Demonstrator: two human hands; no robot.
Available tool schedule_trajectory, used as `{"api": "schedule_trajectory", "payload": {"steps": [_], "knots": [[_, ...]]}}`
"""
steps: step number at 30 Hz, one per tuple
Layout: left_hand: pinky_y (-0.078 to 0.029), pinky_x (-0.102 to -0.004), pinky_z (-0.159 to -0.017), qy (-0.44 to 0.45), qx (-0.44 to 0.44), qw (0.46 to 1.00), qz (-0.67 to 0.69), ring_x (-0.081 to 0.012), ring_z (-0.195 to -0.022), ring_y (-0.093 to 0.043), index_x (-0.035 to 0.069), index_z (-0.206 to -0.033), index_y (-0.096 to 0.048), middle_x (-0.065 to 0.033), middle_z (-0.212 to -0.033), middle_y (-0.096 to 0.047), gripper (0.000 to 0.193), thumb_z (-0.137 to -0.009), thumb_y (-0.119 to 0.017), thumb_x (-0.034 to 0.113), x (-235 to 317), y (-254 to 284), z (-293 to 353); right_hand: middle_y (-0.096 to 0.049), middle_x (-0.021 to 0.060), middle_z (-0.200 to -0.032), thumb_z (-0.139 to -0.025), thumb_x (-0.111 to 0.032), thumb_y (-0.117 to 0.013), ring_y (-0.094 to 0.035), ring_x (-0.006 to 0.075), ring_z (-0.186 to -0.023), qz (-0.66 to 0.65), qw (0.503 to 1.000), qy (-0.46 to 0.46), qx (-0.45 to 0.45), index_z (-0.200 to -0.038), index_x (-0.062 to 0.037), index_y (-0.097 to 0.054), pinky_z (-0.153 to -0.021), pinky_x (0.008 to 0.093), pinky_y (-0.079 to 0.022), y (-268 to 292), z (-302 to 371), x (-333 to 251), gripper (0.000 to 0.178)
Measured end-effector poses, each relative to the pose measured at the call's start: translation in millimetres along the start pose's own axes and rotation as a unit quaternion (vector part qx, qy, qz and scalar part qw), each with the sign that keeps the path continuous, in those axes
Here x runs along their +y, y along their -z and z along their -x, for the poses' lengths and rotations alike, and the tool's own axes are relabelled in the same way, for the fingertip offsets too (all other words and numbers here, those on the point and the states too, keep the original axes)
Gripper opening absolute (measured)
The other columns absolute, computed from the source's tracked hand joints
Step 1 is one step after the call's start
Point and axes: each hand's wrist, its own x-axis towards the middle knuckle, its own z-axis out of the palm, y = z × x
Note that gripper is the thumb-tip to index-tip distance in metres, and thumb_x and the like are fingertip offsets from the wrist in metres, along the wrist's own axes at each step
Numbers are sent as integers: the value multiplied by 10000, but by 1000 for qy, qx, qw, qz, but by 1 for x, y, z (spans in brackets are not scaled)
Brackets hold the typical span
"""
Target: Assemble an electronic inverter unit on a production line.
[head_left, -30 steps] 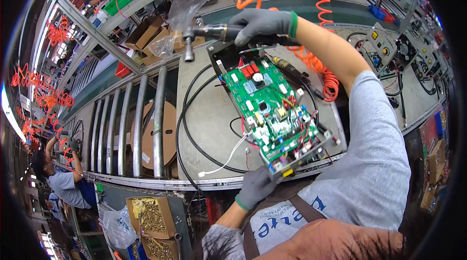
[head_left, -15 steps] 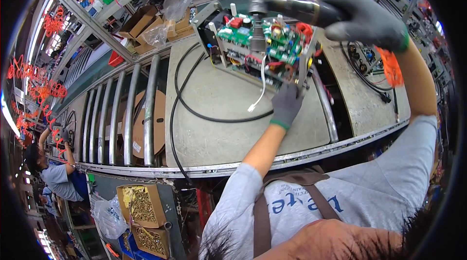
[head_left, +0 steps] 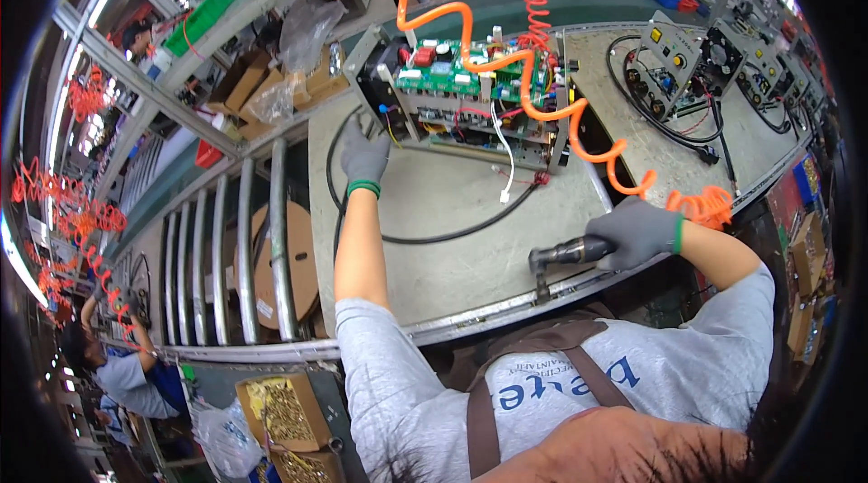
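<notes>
An electronics chassis (head_left: 475, 144) with a green circuit board (head_left: 452, 76) on top stands toward the back of the bench. My left hand (head_left: 366, 156), in a grey glove, is by its front left corner, fingers stretched and apart beside a black cable (head_left: 452, 236). The cable curves across the bench in front of the chassis. My gloved right hand (head_left: 635, 234) is closed around a dark right-angle air screwdriver (head_left: 574, 252), its head down at the bench's front edge. A white lead with a connector (head_left: 504, 194) hangs from the chassis front.
An orange coiled air hose (head_left: 461, 17) crosses in front of the chassis. Metal rollers (head_left: 244, 248) lie to the left. More open chassis (head_left: 665, 67) stand at right. Boxes of screws (head_left: 287, 411) sit below left. A person (head_left: 127, 379) works at far left.
My right hand has brought the air screwdriver down from above the circuit board to the bench's front edge. My left hand has moved from the chassis' front right to its front left corner.
</notes>
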Motion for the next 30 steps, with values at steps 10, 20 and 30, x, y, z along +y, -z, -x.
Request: {"api": "schedule_trajectory", "payload": {"steps": [10, 20, 30], "knots": [[-513, -368, -718, 38, -190, 966, 169, -290, -780, -688, 16, -922, -689, -168, -842, -707, 323, -683, -713, 233, 22, -52, -26, -668, 141, -896, -716, -418, -685, -648, 322, -847, -3, 989, 142, -30, -1010, -106, -643, -753, 431, -485, -31, -125, -2, 431], [-507, -425, -697, 75, -39, 996, 26, -348, -757, -663, 34, -888, -684, -151, -802, -696, 314, -723, -685, 300, 23, 51, 70, -625, 161, -1022, -707, -374, -700, -596, 337, -990, -35, 983, 180, -12, -1077, -86, -635, -858, 443, -458, -43, -149, -8, 474], [-503, -377, -659, 141, 42, 989, -14, -278, -699, -669, 36, -957, -666, -114, -797, -703, 280, -766, -712, 236, 25, 113, 172, -627, 168, -1049, -852, -192, -657, -587, 295, -1085, -220, 885, 402, -79, -1112, -23, -616, -968, 384, -440, -4, -51, 3, 313]]}}
